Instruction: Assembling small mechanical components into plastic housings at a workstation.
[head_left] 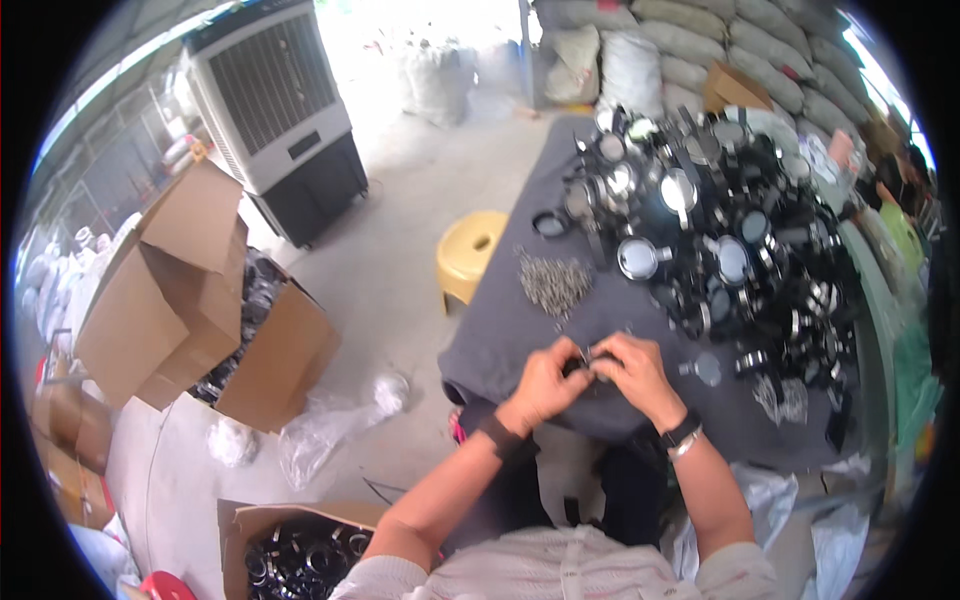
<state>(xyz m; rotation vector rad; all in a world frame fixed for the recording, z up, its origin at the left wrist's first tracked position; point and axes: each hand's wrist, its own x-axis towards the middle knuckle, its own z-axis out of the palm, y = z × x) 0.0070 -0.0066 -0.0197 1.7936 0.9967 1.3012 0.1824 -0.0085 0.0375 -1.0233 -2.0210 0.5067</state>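
Over the near edge of the grey cloth-covered table [480, 335], my left hand [545, 382] and my right hand [635, 372] meet with bent fingers. Both close on a small dark part with a shiny metal bit [586, 360], mostly hidden by the fingers, so its kind does not show. Just beyond them lies a heap of small metal pieces [553, 285], perhaps pins or screws. To the far right a large pile of black parts with round silver discs [733, 260] covers the table. One loose disc part [703, 369] rests beside my right hand.
Left of the table stands a yellow stool [468, 250]. An open cardboard box [285, 355] of dark parts and an air cooler [275, 110] are further left. Another box [235, 545] of black parts sits at lower left. Stacked sacks [690, 40] line the back right.
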